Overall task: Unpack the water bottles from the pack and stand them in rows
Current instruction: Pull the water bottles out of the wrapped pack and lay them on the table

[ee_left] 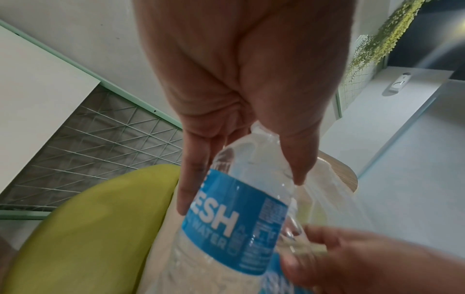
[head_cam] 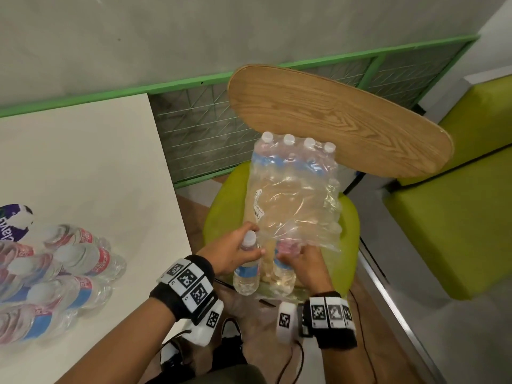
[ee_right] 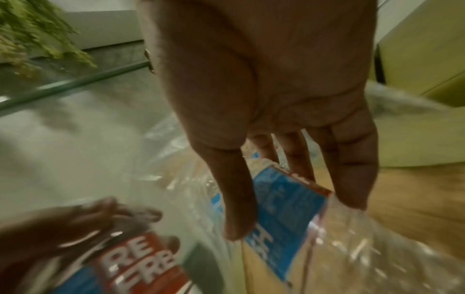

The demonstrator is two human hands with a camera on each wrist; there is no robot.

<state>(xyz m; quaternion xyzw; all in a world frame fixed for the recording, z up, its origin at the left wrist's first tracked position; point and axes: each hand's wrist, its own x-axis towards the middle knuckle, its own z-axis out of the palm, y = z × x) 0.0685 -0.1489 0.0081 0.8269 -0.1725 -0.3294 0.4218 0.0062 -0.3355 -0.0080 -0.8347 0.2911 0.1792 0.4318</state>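
A shrink-wrapped pack (head_cam: 296, 195) of water bottles lies on a green chair seat (head_cam: 221, 206), its near end torn open. A row of white-capped bottles (head_cam: 299, 145) stays wrapped at the far end. My left hand (head_cam: 243, 250) grips a clear bottle (head_cam: 246, 273) by its shoulder, just outside the wrap; the left wrist view shows the thumb and fingers of that left hand (ee_left: 241, 194) around the blue-labelled bottle (ee_left: 234, 218). My right hand (head_cam: 293, 256) grips a second bottle (head_cam: 285, 273) at the wrap's opening. In the right wrist view this right hand (ee_right: 294, 215) curls round its blue label (ee_right: 289, 208).
Several bottles (head_cam: 69, 261) lie on their sides in a heap on the white table (head_cam: 97, 167) at the left, beside a purple-and-white object (head_cam: 13, 220). The chair's wooden back (head_cam: 332, 117) rises behind the pack. A green sofa (head_cam: 457, 217) stands to the right. Cables trail on the floor.
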